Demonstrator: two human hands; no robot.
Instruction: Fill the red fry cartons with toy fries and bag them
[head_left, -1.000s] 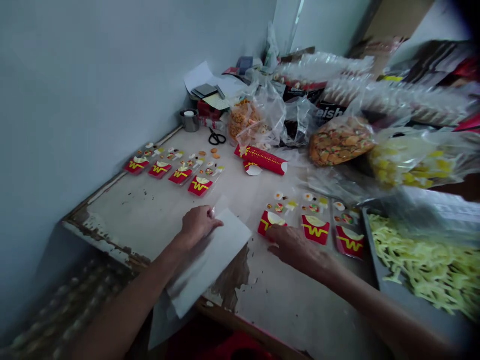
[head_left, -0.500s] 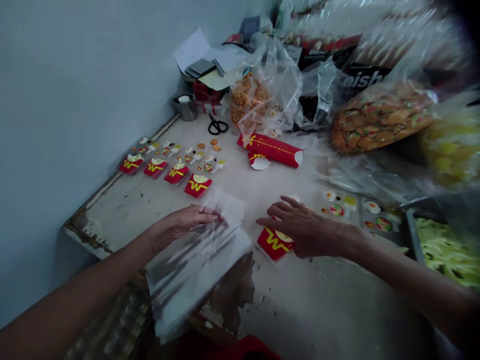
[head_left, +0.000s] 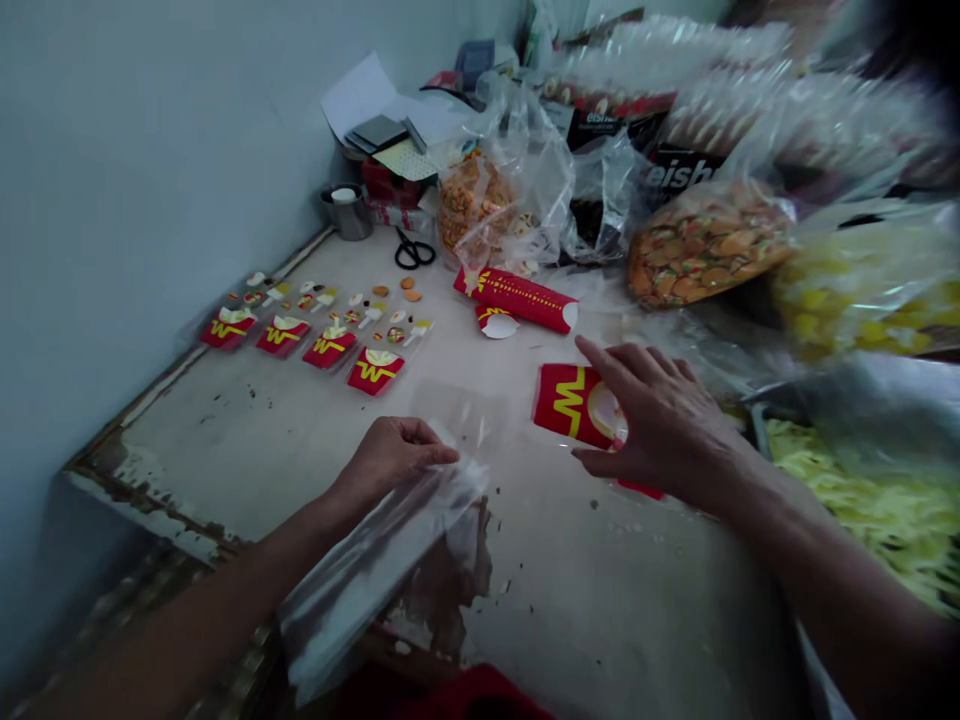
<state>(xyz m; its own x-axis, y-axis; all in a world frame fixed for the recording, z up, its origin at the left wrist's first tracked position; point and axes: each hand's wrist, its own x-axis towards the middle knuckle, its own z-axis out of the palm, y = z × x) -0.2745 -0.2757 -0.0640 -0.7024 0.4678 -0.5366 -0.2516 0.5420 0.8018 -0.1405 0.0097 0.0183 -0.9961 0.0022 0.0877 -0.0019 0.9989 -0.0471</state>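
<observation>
My left hand [head_left: 401,460] pinches a stack of clear plastic bags [head_left: 390,560] that hangs over the near table edge. My right hand [head_left: 656,415] has its thumb and fingers around the two long sides of a clear pack with a red front and yellow zigzag mark [head_left: 562,402]. That pack lies sideways, its far end hidden beneath the palm. Part of another red pack [head_left: 641,490] shows under the same hand. At the left, several similar packs [head_left: 375,370] stand in a row, with small egg, burger and other food-shaped pieces above their red fronts.
Red printed card sleeves [head_left: 521,300] lie mid-table. Behind them are black scissors [head_left: 414,250], a metal cup [head_left: 349,212] and bags of orange-brown pieces [head_left: 697,250]. A tray of pale yellow strips [head_left: 847,500] stands at the right. A wall borders the left side.
My right hand has closed around a red-fronted pack, which now lies turned sideways and farther back. The left hand still grips the plastic bags, now more bunched. The view has shifted right.
</observation>
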